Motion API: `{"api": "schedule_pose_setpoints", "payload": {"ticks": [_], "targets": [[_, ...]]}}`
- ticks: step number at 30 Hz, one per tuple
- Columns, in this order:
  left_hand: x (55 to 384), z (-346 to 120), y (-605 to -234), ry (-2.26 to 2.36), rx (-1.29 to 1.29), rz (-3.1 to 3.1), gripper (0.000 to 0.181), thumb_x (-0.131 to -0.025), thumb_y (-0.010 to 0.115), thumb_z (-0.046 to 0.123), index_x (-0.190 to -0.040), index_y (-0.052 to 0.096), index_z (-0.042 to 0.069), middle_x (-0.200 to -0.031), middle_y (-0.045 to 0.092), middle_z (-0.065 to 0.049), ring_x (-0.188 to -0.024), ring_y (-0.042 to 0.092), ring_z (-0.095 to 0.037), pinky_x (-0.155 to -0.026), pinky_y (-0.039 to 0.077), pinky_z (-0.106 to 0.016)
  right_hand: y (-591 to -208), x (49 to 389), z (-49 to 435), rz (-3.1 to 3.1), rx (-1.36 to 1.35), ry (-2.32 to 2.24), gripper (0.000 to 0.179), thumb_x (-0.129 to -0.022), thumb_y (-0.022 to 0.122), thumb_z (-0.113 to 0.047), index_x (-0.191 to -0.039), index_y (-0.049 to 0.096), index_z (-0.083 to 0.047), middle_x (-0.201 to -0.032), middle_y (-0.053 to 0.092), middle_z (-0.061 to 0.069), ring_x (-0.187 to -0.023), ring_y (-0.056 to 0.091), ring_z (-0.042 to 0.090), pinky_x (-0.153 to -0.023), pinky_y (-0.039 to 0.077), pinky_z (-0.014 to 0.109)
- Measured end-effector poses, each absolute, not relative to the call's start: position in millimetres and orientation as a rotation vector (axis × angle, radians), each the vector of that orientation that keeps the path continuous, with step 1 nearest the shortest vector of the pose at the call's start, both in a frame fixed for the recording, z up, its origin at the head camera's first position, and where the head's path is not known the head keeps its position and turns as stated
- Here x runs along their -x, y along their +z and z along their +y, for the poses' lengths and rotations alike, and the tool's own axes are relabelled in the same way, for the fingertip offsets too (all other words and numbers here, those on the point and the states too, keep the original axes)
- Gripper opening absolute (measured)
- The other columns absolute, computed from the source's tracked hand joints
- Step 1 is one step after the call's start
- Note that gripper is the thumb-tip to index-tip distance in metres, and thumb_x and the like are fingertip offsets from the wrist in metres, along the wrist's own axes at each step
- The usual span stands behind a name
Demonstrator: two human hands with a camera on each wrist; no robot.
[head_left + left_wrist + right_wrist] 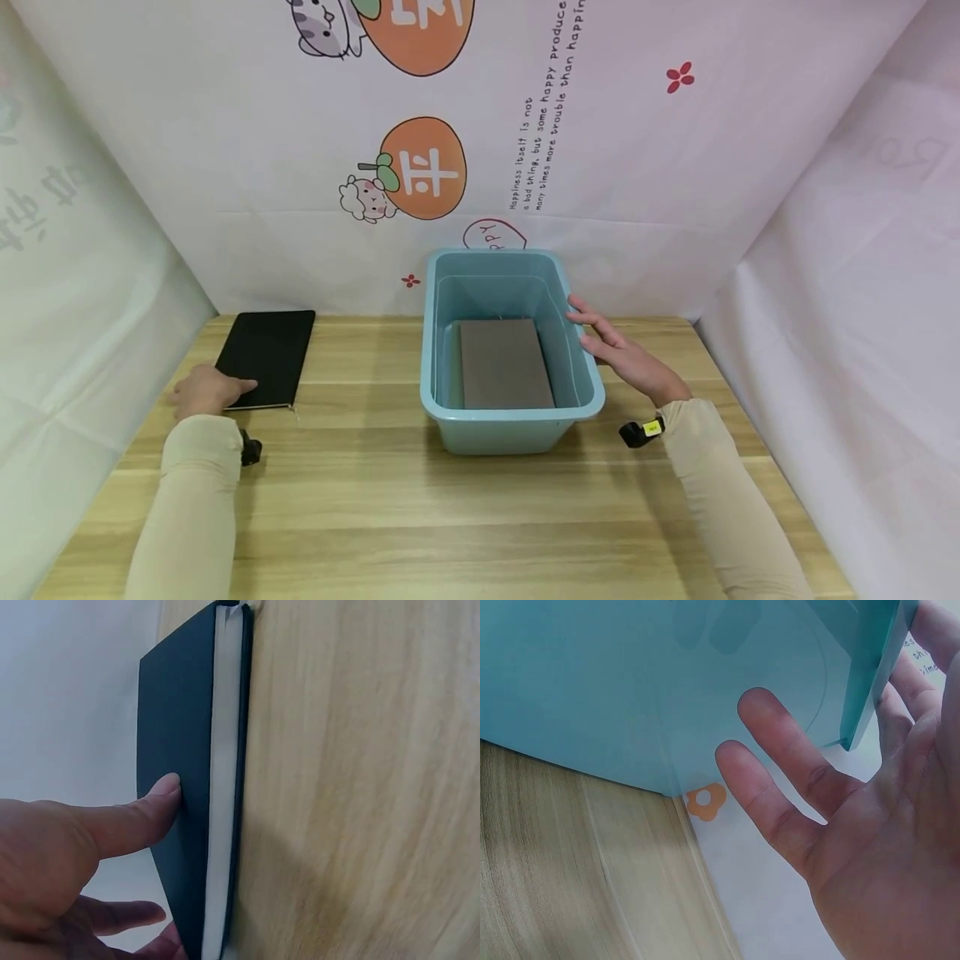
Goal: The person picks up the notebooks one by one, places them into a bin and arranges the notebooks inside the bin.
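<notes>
A black notebook (270,354) lies on the table at the left, its pale page edges showing in the left wrist view. My left hand (206,390) holds it at its left side, the thumb (150,810) flat on the cover and the other fingers at the side edge, partly hidden behind it. Near the middle stands a light blue plastic bin (510,433). Inside it rests a grey-brown rectangular block, like a book or box (506,362). My right hand (630,358) is spread at the bin's right side, fingertips on the rim and two straight fingers (780,735) along the outer wall.
The wooden table (360,517) ends at a white printed cloth (630,183) close behind the bin. White cloth also hangs at the left and right sides. A black wrist camera (641,432) sits below my right hand.
</notes>
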State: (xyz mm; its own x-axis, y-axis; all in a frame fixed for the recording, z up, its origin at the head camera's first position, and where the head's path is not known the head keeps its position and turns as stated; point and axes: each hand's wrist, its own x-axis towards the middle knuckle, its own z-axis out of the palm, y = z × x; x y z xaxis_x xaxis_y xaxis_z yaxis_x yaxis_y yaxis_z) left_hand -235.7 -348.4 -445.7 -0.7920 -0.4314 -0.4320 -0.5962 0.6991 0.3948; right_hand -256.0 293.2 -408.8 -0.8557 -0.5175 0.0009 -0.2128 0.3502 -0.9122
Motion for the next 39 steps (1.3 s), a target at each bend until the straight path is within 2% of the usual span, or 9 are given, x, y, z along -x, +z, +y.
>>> {"api": "schedule_pose_setpoints", "payload": {"ticks": [4, 10, 15, 22, 27, 29, 34, 39], "targets": [[237, -350, -444, 0.756, 0.844, 2.579, 0.099, -0.094, 0.067, 0.043, -0.15, 0.02, -0.024, -0.149, 0.011, -0.058, -0.137, 0.021, -0.071, -0.107, 0.037, -0.071, -407, 255, 293, 2.315, 0.647, -1.517, 0.047, -0.111, 0.041, -0.034, -0.157, 0.035, -0.026, -0.17, 0.002, -0.027, -0.162, -0.001, 0.023, -0.119, 0.022, 0.066], [236, -350, -442, 0.766, 0.887, 2.581, 0.092, -0.091, 0.072, 0.045, -0.145, 0.034, -0.02, -0.147, 0.02, -0.056, -0.125, 0.03, -0.062, -0.095, 0.041, -0.059, -406, 254, 293, 2.301, 0.674, -1.528, 0.047, -0.112, 0.04, -0.03, -0.158, 0.034, -0.023, -0.171, 0.001, -0.023, -0.161, 0.001, 0.029, -0.116, 0.028, 0.068], [233, -350, -444, 0.787, 0.88, 2.622, 0.092, -0.09, 0.074, 0.043, -0.142, 0.036, -0.023, -0.144, 0.023, -0.056, -0.122, 0.029, -0.061, -0.096, 0.037, -0.061, -407, 255, 293, 2.303, 0.669, -1.526, 0.047, -0.112, 0.04, -0.031, -0.157, 0.035, -0.025, -0.171, 0.001, -0.024, -0.161, 0.002, 0.028, -0.115, 0.029, 0.067], [224, -348, -444, 0.931, 0.814, 2.735, 0.092, -0.089, 0.076, 0.034, -0.149, 0.03, -0.019, -0.146, 0.027, -0.051, -0.134, 0.03, -0.063, -0.107, 0.039, -0.067, -408, 254, 294, 2.322, 0.662, -1.512, 0.046, -0.112, 0.04, -0.03, -0.157, 0.035, -0.026, -0.171, 0.001, -0.024, -0.161, 0.001, 0.029, -0.116, 0.028, 0.069], [218, -347, -441, 1.061, 0.796, 2.736, 0.098, -0.092, 0.074, 0.03, -0.159, 0.015, -0.009, -0.158, 0.014, -0.045, -0.144, 0.02, -0.062, -0.115, 0.031, -0.068, -410, 253, 294, 2.316, 0.673, -1.513, 0.046, -0.112, 0.04, -0.03, -0.157, 0.035, -0.025, -0.171, 0.001, -0.023, -0.161, 0.001, 0.029, -0.116, 0.028, 0.069], [217, -346, -438, 1.079, 0.785, 2.739, 0.099, -0.092, 0.073, 0.029, -0.161, 0.011, -0.006, -0.161, 0.012, -0.041, -0.145, 0.02, -0.062, -0.116, 0.031, -0.068, -410, 254, 294, 2.316, 0.681, -1.51, 0.046, -0.112, 0.04, -0.03, -0.157, 0.034, -0.025, -0.171, 0.0, -0.022, -0.161, 0.002, 0.03, -0.116, 0.029, 0.068], [218, -344, -434, 1.085, 0.741, 2.79, 0.097, -0.093, 0.073, 0.028, -0.162, 0.012, -0.003, -0.163, 0.018, -0.037, -0.142, 0.028, -0.06, -0.114, 0.033, -0.067, -411, 255, 295, 2.324, 0.682, -1.504, 0.046, -0.112, 0.04, -0.031, -0.157, 0.034, -0.027, -0.171, 0.001, -0.024, -0.162, 0.002, 0.029, -0.116, 0.029, 0.068], [220, -340, -429, 1.113, 0.725, 2.83, 0.09, -0.094, 0.07, 0.024, -0.162, 0.016, -0.001, -0.162, 0.023, -0.035, -0.142, 0.031, -0.059, -0.114, 0.034, -0.067, -407, 256, 296, 2.321, 0.685, -1.488, 0.047, -0.111, 0.042, -0.032, -0.157, 0.035, -0.028, -0.17, 0.002, -0.025, -0.162, -0.001, 0.027, -0.116, 0.029, 0.067]]}}
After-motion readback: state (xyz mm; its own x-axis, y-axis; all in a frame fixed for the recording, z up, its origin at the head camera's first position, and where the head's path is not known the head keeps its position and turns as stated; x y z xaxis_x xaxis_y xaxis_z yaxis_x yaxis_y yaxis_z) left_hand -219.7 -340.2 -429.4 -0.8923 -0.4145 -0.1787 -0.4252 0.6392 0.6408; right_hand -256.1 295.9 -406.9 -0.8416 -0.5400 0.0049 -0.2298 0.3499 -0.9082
